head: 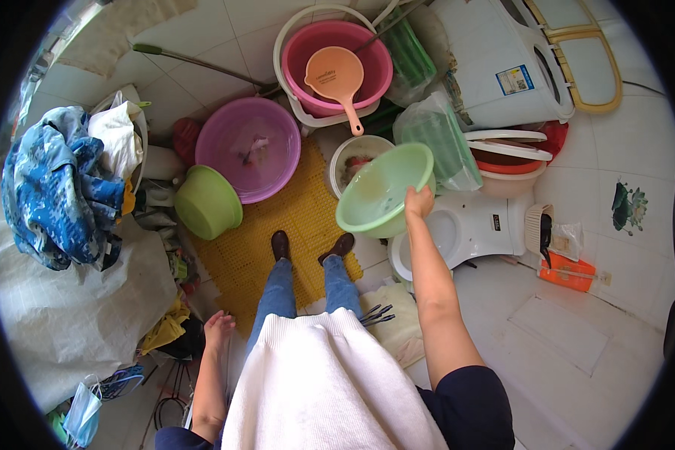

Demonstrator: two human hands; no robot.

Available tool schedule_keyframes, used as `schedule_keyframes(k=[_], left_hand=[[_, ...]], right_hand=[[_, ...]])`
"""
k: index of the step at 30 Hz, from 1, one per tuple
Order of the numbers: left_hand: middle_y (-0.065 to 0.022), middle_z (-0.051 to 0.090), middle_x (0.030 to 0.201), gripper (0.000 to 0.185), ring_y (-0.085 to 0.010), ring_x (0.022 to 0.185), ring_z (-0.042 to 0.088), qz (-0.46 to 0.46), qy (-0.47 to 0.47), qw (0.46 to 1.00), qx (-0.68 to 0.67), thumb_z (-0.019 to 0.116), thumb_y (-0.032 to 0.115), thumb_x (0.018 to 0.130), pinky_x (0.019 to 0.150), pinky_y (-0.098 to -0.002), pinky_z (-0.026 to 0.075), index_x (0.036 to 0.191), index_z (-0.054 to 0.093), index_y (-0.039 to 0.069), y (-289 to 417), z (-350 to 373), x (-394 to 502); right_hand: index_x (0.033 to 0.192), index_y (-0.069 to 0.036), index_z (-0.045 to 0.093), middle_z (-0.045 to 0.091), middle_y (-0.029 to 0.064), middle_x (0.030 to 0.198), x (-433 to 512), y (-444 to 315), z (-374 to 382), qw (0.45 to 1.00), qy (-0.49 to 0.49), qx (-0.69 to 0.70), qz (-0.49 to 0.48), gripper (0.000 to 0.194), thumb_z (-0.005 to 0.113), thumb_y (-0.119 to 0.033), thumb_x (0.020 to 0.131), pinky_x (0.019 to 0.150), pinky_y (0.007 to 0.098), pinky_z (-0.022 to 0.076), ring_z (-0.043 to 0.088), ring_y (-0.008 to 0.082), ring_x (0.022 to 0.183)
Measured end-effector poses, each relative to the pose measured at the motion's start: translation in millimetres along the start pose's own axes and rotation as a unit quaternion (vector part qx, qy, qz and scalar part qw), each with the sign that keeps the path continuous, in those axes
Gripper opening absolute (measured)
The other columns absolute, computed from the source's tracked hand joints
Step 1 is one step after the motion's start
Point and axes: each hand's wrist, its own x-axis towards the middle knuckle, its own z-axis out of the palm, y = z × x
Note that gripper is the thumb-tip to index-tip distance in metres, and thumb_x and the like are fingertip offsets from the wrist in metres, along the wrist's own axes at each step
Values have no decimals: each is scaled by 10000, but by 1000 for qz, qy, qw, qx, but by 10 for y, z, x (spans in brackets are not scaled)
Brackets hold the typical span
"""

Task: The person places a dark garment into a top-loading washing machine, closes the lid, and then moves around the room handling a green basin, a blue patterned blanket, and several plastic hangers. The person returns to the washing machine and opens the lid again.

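Observation:
My right hand (419, 202) grips the rim of a pale green plastic basin (379, 194), which is tilted above a white bucket (337, 169) and the edge of a squat toilet or toilet bowl (441, 233). My left hand (219, 328) hangs low at my left side, fingers loosely curled and apart, holding nothing. A large purple basin (216, 135) with small scraps in it stands on the yellow mat (292, 214), and a lime green basin (205, 205) leans by it. Behind, a peach ladle (337, 73) lies across a pink basin (289, 56) set in a white-rimmed bucket.
At left, a blue patterned garment (62, 185) and a white cloth (118, 138) lie piled up. A white washing machine (495, 62) stands back right, near green items in a plastic bag (441, 146). An orange container (568, 273) is at the right wall.

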Motion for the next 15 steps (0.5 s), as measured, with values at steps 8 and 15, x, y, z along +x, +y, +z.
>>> schedule_keyframes(k=[8, 15], left_hand=[[-85, 595, 911, 303, -189, 681, 592, 33, -24, 999, -16, 467, 94, 849, 638, -287, 473, 1148, 470, 45, 434, 334, 45], [-73, 605, 914, 310, -147, 653, 579, 63, -60, 994, 63, 469, 106, 857, 531, -245, 446, 1159, 468, 34, 400, 492, 437]], right_hand=[[769, -67, 498, 587, 157, 625, 42, -327, -212, 978, 12, -151, -142, 201, 632, -190, 684, 522, 466, 417, 572, 367, 602], [750, -81, 482, 571, 102, 612, 8, -288, -478, 955, 36, -163, -245, 202, 656, -143, 667, 482, 436, 411, 568, 324, 572]])
